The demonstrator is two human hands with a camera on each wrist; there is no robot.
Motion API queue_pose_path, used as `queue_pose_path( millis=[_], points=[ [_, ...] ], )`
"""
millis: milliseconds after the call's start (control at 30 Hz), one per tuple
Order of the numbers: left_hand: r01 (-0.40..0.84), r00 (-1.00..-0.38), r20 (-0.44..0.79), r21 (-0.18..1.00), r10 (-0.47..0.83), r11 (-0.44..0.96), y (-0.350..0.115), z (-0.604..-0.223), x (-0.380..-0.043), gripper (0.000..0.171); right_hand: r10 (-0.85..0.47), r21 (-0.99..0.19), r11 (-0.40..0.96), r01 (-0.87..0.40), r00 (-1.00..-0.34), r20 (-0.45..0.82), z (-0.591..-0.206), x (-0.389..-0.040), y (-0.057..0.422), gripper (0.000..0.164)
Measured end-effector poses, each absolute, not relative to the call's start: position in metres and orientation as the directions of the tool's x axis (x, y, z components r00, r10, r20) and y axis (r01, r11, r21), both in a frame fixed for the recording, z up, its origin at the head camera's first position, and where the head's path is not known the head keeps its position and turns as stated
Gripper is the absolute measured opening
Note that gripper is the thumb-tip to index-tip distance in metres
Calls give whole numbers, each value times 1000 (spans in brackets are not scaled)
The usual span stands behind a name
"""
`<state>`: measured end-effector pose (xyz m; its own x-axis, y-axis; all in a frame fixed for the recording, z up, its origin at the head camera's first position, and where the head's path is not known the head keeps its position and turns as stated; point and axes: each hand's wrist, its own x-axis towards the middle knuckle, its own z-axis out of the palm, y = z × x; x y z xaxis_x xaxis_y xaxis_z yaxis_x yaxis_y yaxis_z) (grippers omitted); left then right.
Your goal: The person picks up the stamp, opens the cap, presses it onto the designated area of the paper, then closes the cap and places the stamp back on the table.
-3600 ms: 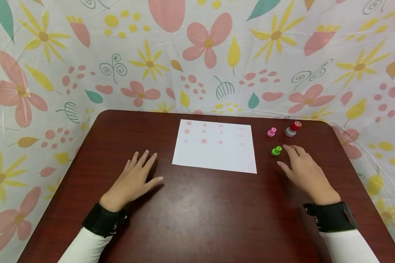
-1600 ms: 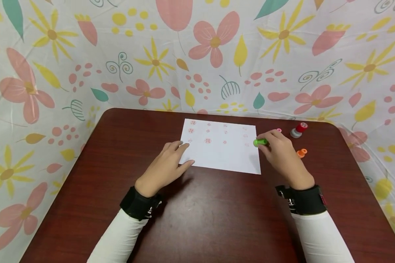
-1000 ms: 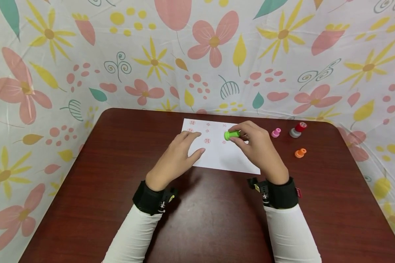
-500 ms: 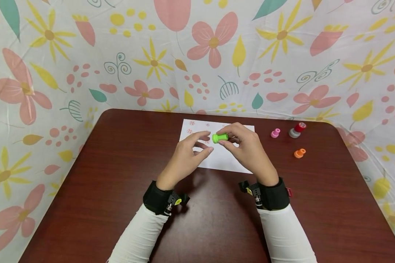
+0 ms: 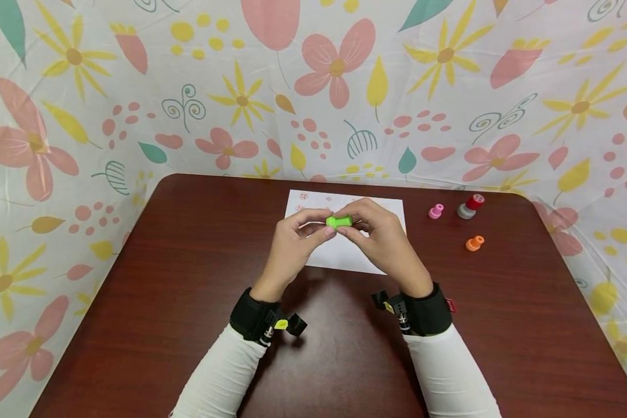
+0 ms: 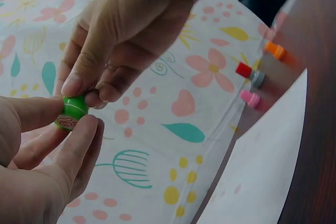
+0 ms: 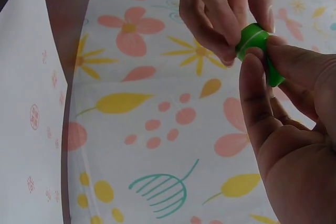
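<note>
White cloth printed with pastel flowers and leaves (image 5: pixel 433 125) is hung behind a dark reddish-brown, glossy table (image 5: pixel 188 232). From the head view, a small bright-green, flared plastic stamp (image 5: pixel 339 222) is held above a white paper sheet with rows of red prints (image 5: pixel 352 255); its broad end is pinched by the left hand (image 5: pixel 289 247), its narrow end by the right hand (image 5: pixel 389 241), fingers curled on both. From the left wrist, a pinkish printed mark (image 6: pixel 66 121) and a pale line are seen on the broad end; should parts meet at that line, the grip is best set just either side of it, and force applied straight along the stamp. From the right wrist, the stamp is shown pinched between both sets of fingertips, away from the paper; that separation is best preserved, lest a stray smudge be left.
</note>
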<state>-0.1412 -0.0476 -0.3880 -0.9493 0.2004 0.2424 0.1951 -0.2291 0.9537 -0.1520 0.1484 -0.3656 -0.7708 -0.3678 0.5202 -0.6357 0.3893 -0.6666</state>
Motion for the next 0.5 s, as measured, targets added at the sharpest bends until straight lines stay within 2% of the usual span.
queue_pose_path(
  millis=[500],
  points=[
    [257, -939, 291, 947, 182, -193, -59, -385, -145, 24, -347, -690, 276, -669, -739, 578, -371, -153, 139, 21]
  ],
)
